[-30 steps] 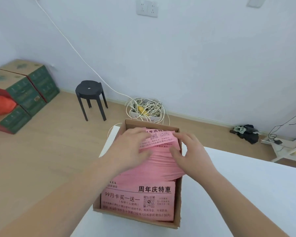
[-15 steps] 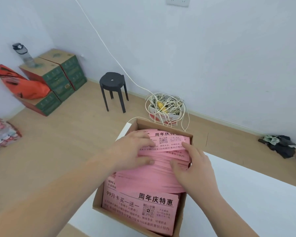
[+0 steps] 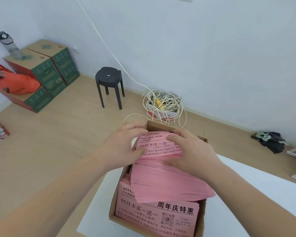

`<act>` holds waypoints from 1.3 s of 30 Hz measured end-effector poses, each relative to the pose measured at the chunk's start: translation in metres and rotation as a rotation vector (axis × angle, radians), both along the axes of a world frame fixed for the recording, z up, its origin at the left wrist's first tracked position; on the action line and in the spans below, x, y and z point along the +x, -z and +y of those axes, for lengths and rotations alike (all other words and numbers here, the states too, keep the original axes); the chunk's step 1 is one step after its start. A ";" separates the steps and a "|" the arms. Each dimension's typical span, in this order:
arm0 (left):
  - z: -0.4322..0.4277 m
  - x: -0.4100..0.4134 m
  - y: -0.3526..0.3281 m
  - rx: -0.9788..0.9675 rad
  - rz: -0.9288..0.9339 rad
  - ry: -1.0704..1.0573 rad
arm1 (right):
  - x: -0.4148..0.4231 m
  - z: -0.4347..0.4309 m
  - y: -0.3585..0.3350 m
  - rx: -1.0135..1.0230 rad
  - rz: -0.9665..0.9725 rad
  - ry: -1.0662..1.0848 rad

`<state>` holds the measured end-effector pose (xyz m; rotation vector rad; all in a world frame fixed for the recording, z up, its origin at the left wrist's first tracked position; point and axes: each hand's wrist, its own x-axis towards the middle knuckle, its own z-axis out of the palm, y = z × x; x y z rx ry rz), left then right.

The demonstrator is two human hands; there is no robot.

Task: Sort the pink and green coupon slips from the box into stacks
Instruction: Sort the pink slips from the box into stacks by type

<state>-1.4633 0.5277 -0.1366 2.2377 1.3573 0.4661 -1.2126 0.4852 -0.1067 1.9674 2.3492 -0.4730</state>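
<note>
Nearest to me the cardboard box (image 3: 114, 206) sits on the corner of a white surface (image 3: 246, 206), packed with pink coupon slips (image 3: 169, 183): one lies flat and face up at the near end, its black print and QR code readable, and a thick fanned wad slumps over it. At the far end of the box both hands are in among the slips. The left hand (image 3: 121, 147) has its grip clamped on the left edge of a raised bundle, fingers over the top and thumb beneath, and the right hand (image 3: 193, 151) pinches the same bundle from the right, thumb tucked under (only pink paper shows from here). Past the box, on the wooden floor, a small carton holds a tangle of white cable (image 3: 162, 103), and a black stool (image 3: 108, 79) stands left of it. Further left are stacked green cartons (image 3: 48, 69) with an orange bag (image 3: 15, 82) against them and a water bottle (image 3: 7, 45) on top. A dark heap of cloth (image 3: 270, 141) lies by the wall at right.
</note>
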 end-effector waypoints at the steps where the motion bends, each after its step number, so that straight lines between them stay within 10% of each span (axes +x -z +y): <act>1: -0.005 -0.004 0.004 -0.024 -0.029 -0.033 | -0.003 0.010 0.002 -0.075 -0.021 -0.009; 7: -0.027 -0.024 0.021 -0.094 -0.075 -0.119 | -0.001 0.039 -0.005 -0.211 -0.094 -0.088; 19: -0.031 -0.024 0.009 -0.059 -0.081 -0.197 | 0.008 0.033 0.008 0.210 -0.357 -0.270; 30: -0.030 0.028 -0.036 0.151 -0.102 0.005 | 0.024 0.003 -0.020 0.579 -0.026 -0.059; 39: -0.024 0.061 -0.025 0.205 0.095 0.150 | 0.041 -0.042 -0.033 0.329 0.094 0.138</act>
